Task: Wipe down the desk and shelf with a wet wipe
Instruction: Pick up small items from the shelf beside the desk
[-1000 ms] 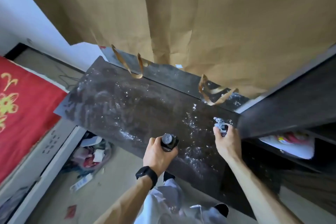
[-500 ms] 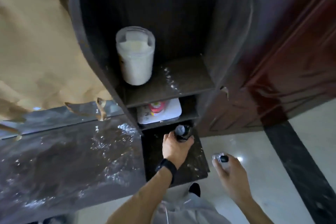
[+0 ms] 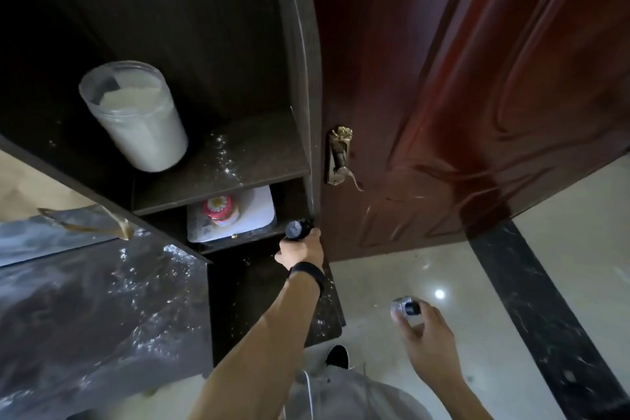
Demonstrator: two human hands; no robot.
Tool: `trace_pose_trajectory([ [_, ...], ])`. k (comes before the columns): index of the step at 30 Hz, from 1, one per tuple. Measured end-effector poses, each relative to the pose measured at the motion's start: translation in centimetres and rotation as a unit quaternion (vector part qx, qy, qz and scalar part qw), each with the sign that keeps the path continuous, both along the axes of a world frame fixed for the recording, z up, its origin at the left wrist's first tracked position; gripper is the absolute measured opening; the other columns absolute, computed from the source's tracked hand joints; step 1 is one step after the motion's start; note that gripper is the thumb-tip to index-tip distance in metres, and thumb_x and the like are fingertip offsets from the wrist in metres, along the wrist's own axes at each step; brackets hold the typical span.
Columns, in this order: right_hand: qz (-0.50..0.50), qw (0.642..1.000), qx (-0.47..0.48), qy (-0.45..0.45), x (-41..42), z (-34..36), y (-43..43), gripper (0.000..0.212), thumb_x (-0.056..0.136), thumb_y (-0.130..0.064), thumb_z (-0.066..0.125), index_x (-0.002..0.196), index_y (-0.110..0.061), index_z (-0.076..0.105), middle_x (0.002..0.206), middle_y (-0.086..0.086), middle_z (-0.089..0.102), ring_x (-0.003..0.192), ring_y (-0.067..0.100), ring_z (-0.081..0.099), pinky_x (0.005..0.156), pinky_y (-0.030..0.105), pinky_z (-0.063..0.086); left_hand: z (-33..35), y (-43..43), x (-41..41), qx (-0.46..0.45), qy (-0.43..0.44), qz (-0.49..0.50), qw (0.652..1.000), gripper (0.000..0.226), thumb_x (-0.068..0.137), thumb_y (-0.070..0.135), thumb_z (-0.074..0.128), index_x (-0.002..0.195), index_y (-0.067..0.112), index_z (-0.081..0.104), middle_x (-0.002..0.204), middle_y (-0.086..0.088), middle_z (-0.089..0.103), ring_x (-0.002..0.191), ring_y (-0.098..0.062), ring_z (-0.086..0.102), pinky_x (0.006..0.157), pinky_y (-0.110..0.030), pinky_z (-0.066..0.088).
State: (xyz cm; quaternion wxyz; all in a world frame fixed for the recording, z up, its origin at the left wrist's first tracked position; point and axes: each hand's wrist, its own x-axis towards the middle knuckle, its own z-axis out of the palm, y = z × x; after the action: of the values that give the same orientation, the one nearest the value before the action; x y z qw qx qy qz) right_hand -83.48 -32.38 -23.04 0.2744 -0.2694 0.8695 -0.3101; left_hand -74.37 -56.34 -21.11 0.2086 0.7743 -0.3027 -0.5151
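Right now no wet wipe shows in either hand. The left hand (image 3: pixel 301 251) is curled round a dark round thing (image 3: pixel 297 229), just right of the white pack (image 3: pixel 255 211) that lies flat in the cupboard. That pack may hold the wipes, but I cannot tell. The right hand (image 3: pixel 421 327) pinches a small grey thing (image 3: pixel 405 307), well right of the pack and lower, over the floor (image 3: pixel 443 266). So the left hand is nearer. Above the pack, the shelf (image 3: pixel 259 153) has white powder (image 3: pixel 223 155) beside a jar (image 3: pixel 136 119). Left of the pack and lower is the dusty desk (image 3: pixel 95 310). Both hands are full, so I think one must let go first.
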Motion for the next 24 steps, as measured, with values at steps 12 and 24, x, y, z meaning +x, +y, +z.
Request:
trace_pose_trajectory([
  [12, 0.059, 0.998, -0.021, 0.019, -1.2, -0.9, -1.6, 0.029, 0.091, -0.037, 0.070, 0.111, -0.016, 0.066, 0.097, -0.002, 0.061, 0.064, 0.003, 0.060, 0.065, 0.003, 0.039, 1.9, -0.6, -0.8, -0.021, -0.034, -0.024, 0.999, 0.059, 0.079, 0.030, 0.077, 0.129, 0.006, 0.057, 0.135, -0.017, 0.043, 0.114, -0.033, 0.051, 0.098, -0.035, 0.044],
  [24, 0.054, 0.998, -0.016, -0.007, -0.5, -1.3, -1.4, 0.019, 0.092, -0.039, 0.067, 0.107, -0.031, 0.058, 0.100, -0.006, 0.062, 0.073, -0.002, 0.061, 0.063, 0.007, 0.043, 1.0, -1.5, -0.1, -0.006, 0.191, 0.097, 0.977, 0.015, 0.085, 0.007, 0.062, 0.098, 0.009, 0.054, 0.088, -0.007, 0.061, 0.075, -0.017, 0.060, 0.071, -0.029, 0.052],
])
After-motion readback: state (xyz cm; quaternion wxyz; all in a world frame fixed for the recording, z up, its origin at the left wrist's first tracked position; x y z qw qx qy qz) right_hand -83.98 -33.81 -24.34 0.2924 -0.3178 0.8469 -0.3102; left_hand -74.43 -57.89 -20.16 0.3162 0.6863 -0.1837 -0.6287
